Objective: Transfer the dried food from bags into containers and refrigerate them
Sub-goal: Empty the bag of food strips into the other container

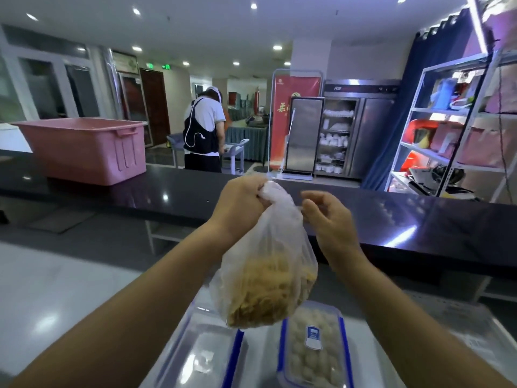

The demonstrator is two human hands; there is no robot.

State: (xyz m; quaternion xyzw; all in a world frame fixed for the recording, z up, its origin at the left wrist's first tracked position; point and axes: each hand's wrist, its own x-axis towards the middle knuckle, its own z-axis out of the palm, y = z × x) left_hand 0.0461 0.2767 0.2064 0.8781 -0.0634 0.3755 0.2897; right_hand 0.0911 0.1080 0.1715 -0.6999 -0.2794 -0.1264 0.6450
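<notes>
Two clear boxes with blue clips sit closest on the pale counter (56,289): the left container (201,351) and the right container (313,345), which is lidded and full of pale round balls. Behind them runs a glossy dark ledge (419,219) bearing a pink tub (84,149). Farther off a person (204,133) stands turned away, with a steel refrigerator (338,135) and a shelving rack (447,130) to the right. Both containers are cut off by the bottom edge, and the left one's contents are too blurred to tell. A thin plastic bag (268,275) of yellowish dried food (260,298) hangs above the containers, its gathered neck gripped in the left hand (240,203). The right hand (327,217) is curled just beside that neck; whether it pinches plastic I cannot tell.
</notes>
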